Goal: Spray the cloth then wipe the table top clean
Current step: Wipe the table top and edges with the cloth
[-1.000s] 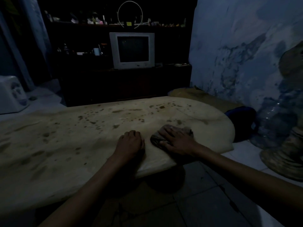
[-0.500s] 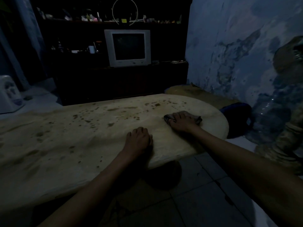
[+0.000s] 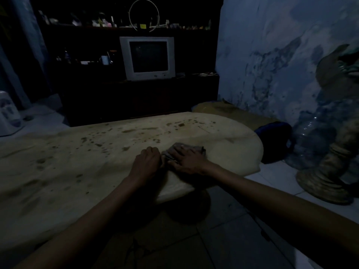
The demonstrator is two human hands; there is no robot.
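Note:
The pale table top (image 3: 77, 162) carries many dark spots and smears, mostly across its middle and far side. A small grey cloth (image 3: 195, 148) lies near the table's front right part. My right hand (image 3: 188, 160) presses flat on the cloth with fingers spread. My left hand (image 3: 146, 162) rests on the table just left of the cloth, fingers curled into a fist, knuckles against the cloth's left edge. No spray bottle is in view.
A television (image 3: 147, 57) stands on a dark cabinet behind the table. By the right wall are a dark blue bundle (image 3: 275, 140), a clear plastic bottle (image 3: 310, 140) and a large stone figure (image 3: 330, 171). A white appliance (image 3: 8, 113) sits far left. Tiled floor lies below.
My right hand has slid the cloth back from the table's far right part toward me and to the left, up against my left hand. The left hand has stayed in place.

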